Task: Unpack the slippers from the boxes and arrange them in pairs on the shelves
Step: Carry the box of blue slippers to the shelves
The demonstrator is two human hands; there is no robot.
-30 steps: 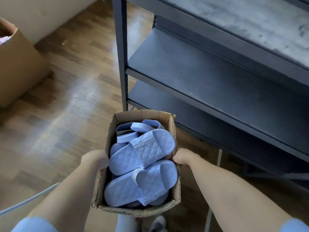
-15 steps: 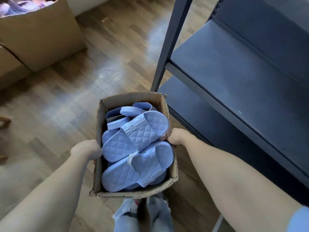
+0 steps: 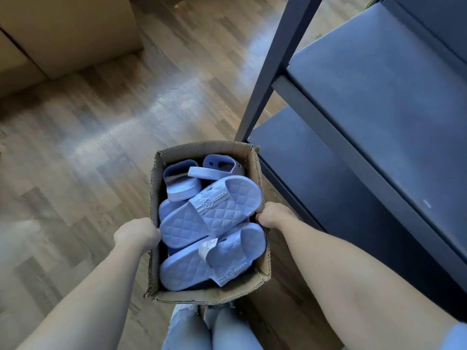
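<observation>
The left hand (image 3: pixel 136 234) and right hand (image 3: pixel 274 214) clutch opposite walls of a small cardboard box (image 3: pixel 207 296), with quilted blue slippers (image 3: pixel 214 210) piled between them. A rack's upright post (image 3: pixel 274 72) and lower shelf (image 3: pixel 310 168) stand just beyond the right hand. Large cartons (image 3: pixel 75 34) sit well beyond the left.

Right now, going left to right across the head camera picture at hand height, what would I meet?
First wooden floor → left hand → cardboard box holding blue slippers → right hand → dark metal shelves.
</observation>
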